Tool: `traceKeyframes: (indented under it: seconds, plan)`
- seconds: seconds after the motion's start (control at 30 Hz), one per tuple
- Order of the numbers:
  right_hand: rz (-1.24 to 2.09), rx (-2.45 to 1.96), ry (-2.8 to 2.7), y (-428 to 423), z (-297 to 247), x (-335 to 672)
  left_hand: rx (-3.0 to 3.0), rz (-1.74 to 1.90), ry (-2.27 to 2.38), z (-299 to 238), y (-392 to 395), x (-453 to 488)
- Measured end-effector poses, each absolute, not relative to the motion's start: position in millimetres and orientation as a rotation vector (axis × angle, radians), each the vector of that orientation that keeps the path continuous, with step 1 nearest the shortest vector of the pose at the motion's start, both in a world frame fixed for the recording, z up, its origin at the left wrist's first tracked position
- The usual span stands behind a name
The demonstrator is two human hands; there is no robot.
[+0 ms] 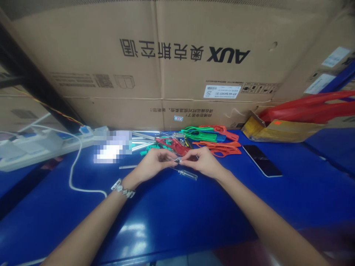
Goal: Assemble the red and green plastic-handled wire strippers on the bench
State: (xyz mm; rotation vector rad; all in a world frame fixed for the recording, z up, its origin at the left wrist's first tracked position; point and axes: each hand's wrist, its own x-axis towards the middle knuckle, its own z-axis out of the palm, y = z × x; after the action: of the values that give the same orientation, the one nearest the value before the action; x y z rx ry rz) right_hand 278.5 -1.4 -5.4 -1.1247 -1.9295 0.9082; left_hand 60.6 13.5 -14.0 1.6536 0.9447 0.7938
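Observation:
My left hand [155,162], with a metal watch band [123,189] at the wrist, and my right hand [204,161] meet over the blue table. Between their pinched fingertips is a small black-and-white part [178,161], too small to name. Just below the fingers lies a screwdriver with a clear handle [189,174]. Behind my hands are red plastic handle pieces [177,146], green ones [201,135] and orange ones [224,147]. Several silver metal rods [144,136] and teal plastic pieces [146,148] lie to the left of them.
A large cardboard box [177,81] stands along the back. On the right are a phone [262,160] and an open yellow-taped carton [288,132] with red plastic pieces [302,107]. A white power strip [55,147] with plugs and a white cable [72,173] occupies the left.

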Motion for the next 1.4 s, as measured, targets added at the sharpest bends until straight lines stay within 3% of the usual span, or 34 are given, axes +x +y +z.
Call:
traceKeyframes:
  seconds: [0.33, 0.87, 1.4]
  plan:
    - [0.657, -1.117, -2.167, 1, -10, 275, 2.259, 0.544, 1.134, -7, 17, 41]
    - [0.488, -1.193, -2.33, -8, -2, 273, 2.139, 0.47, 1.094, 3, 18, 27]
    - [0.529, -1.274, -2.49, -12, 5, 273, 2.198, 0.401, 0.971, 7, 19, 22]
